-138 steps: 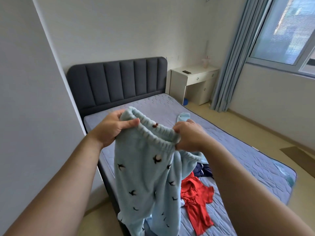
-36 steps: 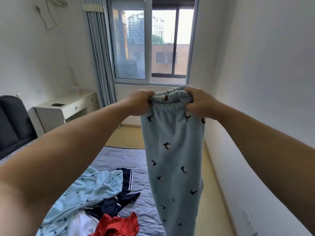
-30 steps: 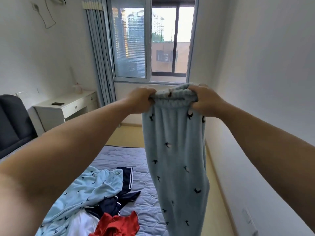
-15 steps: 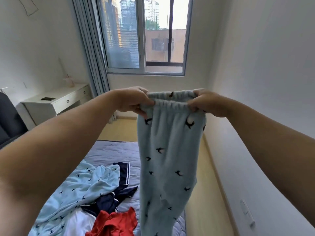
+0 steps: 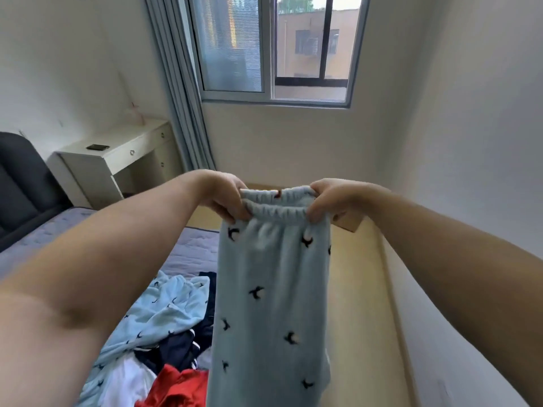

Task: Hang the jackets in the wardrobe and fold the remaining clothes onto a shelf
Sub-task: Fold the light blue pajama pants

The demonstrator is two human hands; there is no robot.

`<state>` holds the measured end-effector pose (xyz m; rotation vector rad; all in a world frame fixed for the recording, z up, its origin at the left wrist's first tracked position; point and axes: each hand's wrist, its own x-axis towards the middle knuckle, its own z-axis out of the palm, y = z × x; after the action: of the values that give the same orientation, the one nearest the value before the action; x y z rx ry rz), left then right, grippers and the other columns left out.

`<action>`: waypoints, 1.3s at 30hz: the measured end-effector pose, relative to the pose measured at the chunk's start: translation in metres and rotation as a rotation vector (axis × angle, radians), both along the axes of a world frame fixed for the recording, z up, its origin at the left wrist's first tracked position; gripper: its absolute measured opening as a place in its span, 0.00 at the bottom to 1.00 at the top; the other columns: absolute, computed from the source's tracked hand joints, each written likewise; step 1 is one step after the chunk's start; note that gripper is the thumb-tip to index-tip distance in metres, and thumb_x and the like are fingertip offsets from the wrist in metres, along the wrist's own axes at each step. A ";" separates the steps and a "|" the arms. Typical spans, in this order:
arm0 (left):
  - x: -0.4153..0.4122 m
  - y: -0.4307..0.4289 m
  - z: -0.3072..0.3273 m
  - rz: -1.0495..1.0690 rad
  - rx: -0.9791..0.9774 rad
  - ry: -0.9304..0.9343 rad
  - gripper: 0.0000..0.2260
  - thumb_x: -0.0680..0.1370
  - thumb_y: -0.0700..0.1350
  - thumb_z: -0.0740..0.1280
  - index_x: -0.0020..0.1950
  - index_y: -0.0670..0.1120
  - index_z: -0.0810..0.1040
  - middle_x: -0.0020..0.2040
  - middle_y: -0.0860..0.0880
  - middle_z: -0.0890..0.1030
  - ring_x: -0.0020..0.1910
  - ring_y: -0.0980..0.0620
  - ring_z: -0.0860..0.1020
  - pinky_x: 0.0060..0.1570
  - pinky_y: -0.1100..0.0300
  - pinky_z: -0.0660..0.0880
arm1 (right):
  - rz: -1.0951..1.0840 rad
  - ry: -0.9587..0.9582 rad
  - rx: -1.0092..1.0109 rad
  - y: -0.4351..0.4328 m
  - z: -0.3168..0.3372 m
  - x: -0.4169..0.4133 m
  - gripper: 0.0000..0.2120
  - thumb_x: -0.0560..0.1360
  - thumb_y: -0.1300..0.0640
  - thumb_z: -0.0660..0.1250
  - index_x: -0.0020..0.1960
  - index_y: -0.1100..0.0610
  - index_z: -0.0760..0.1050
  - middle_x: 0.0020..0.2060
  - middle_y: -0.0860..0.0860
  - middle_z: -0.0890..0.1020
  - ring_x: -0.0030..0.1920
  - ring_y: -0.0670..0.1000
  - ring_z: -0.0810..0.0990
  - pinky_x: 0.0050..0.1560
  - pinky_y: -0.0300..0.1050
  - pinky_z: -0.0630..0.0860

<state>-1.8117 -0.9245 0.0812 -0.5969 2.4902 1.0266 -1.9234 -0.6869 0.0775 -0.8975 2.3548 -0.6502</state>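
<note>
left hand [image 5: 226,198]: fingers curled round left end of elastic waistband, pinching it
right hand [image 5: 332,201]: fingers curled round right end of waistband, gripping
pyjama trousers [image 5: 270,289]: pale blue fleece, dark bird print; held up in the air between both hands, waistband stretched flat, legs hanging straight down over the bed edge and floor strip
bed [image 5: 188,251]: grey quilted mattress, lower left, dark padded headboard [image 5: 17,177] at far left
clothes pile on bed: matching blue bird-print top [image 5: 158,315], navy garment with white stripes [image 5: 182,348], white garment [image 5: 126,380], red garment [image 5: 179,389], all crumpled, overlapping, just left of the hanging trousers
desk [image 5: 117,160]: white, against left wall, small dark flat object [image 5: 97,147] on top
window [image 5: 276,48]: far wall, grey curtain [image 5: 182,92] bunched at its left
</note>
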 end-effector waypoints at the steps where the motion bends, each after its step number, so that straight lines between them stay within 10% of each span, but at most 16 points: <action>1: -0.016 0.000 -0.003 0.070 -0.023 0.110 0.15 0.70 0.31 0.76 0.55 0.40 0.83 0.50 0.43 0.85 0.50 0.47 0.85 0.50 0.51 0.84 | -0.025 0.121 -0.051 -0.010 -0.004 -0.014 0.11 0.66 0.58 0.69 0.48 0.53 0.78 0.42 0.50 0.83 0.39 0.50 0.81 0.35 0.44 0.78; 4: -0.055 0.002 -0.007 0.264 -0.150 0.427 0.15 0.69 0.30 0.70 0.54 0.39 0.82 0.50 0.39 0.83 0.48 0.43 0.83 0.51 0.44 0.83 | -0.094 0.333 -0.198 -0.031 -0.009 -0.045 0.12 0.70 0.61 0.67 0.53 0.56 0.75 0.46 0.54 0.80 0.44 0.56 0.81 0.39 0.53 0.84; 9: -0.081 -0.001 -0.004 0.395 -0.326 0.758 0.13 0.71 0.37 0.67 0.53 0.49 0.81 0.49 0.48 0.83 0.50 0.47 0.80 0.46 0.61 0.75 | -0.093 0.490 -0.433 -0.039 -0.005 -0.073 0.24 0.69 0.67 0.65 0.64 0.56 0.72 0.53 0.55 0.75 0.49 0.55 0.74 0.44 0.46 0.73; 18: -0.050 -0.010 0.025 0.336 -0.353 0.972 0.14 0.73 0.38 0.70 0.57 0.48 0.78 0.49 0.51 0.81 0.49 0.51 0.79 0.41 0.66 0.73 | -0.029 0.689 -0.645 -0.036 0.010 -0.041 0.19 0.71 0.67 0.60 0.60 0.54 0.71 0.51 0.53 0.72 0.49 0.55 0.74 0.47 0.51 0.77; 29: 0.137 0.014 -0.121 0.070 -0.487 0.582 0.21 0.69 0.49 0.81 0.53 0.43 0.74 0.49 0.42 0.82 0.47 0.39 0.79 0.43 0.50 0.75 | 0.047 0.433 -0.270 -0.003 -0.110 0.124 0.22 0.69 0.64 0.66 0.57 0.51 0.62 0.54 0.57 0.75 0.50 0.60 0.77 0.47 0.55 0.78; 34: 0.252 0.050 -0.238 -0.102 -0.523 0.255 0.16 0.73 0.46 0.73 0.57 0.47 0.73 0.56 0.45 0.80 0.53 0.40 0.79 0.46 0.51 0.75 | 0.123 0.375 0.125 0.027 -0.225 0.250 0.34 0.71 0.66 0.66 0.72 0.50 0.57 0.58 0.56 0.76 0.51 0.63 0.79 0.42 0.57 0.79; 39: 0.363 0.090 -0.296 -0.336 -0.499 -0.027 0.20 0.74 0.47 0.72 0.65 0.51 0.73 0.60 0.47 0.79 0.58 0.42 0.78 0.50 0.52 0.75 | 0.171 0.214 0.384 0.052 -0.283 0.367 0.14 0.72 0.57 0.69 0.53 0.54 0.67 0.48 0.54 0.75 0.45 0.57 0.76 0.39 0.49 0.76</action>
<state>-1.4491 -0.8348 -0.2146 -0.3006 2.7052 0.2705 -1.5567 -0.6353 -0.2059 -1.0125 2.4338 -0.0284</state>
